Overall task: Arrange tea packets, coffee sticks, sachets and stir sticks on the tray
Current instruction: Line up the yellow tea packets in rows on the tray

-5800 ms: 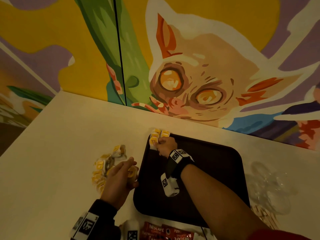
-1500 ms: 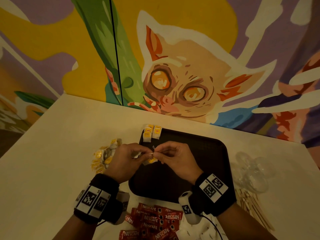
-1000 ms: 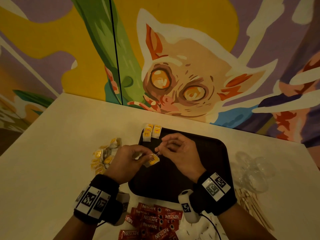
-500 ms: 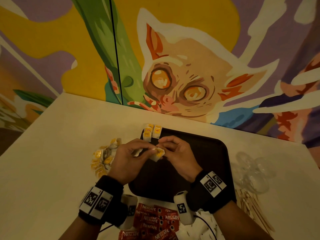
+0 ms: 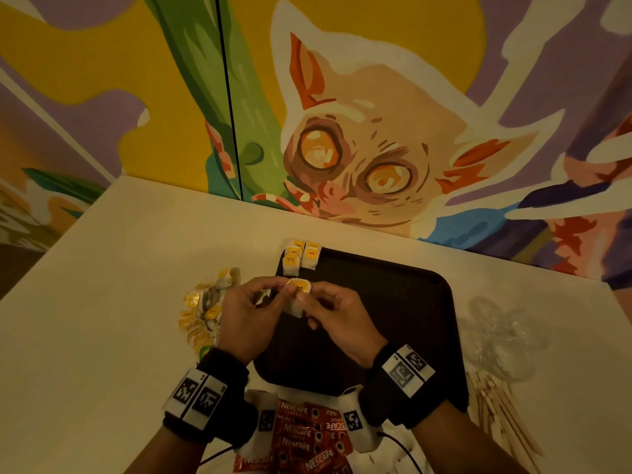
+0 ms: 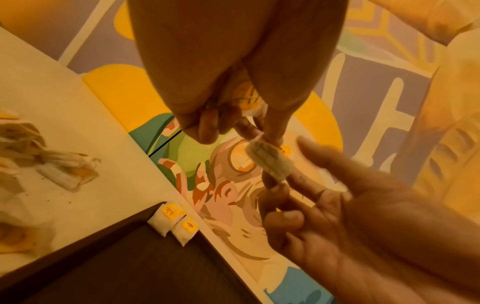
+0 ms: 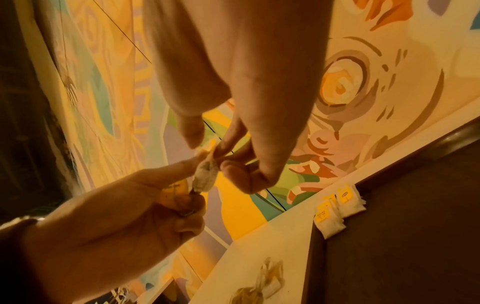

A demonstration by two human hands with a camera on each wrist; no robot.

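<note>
Both hands hold one white tea bag (image 5: 296, 302) with a yellow tag above the left part of the dark tray (image 5: 403, 302). My left hand (image 5: 273, 294) pinches its left side and my right hand (image 5: 313, 299) pinches its right side. From the left wrist the tea bag (image 6: 270, 162) hangs between the fingertips; from the right wrist the bag (image 7: 205, 174) is pinched the same way. Three tea bags (image 5: 301, 256) lie side by side in the tray's far-left corner. A loose pile of tea bags (image 5: 203, 311) sits on the table left of the tray.
Red Nescafe coffee sticks (image 5: 304, 436) lie at the near edge between my wrists. Wooden stir sticks (image 5: 496, 412) and a clear plastic wrapper (image 5: 502, 336) lie right of the tray. The painted wall (image 5: 342, 131) stands close behind the table.
The right hand left the tray corner and the left hand left the pile; both met over the tray. In the last second the dangling tag was drawn up against the bag.
</note>
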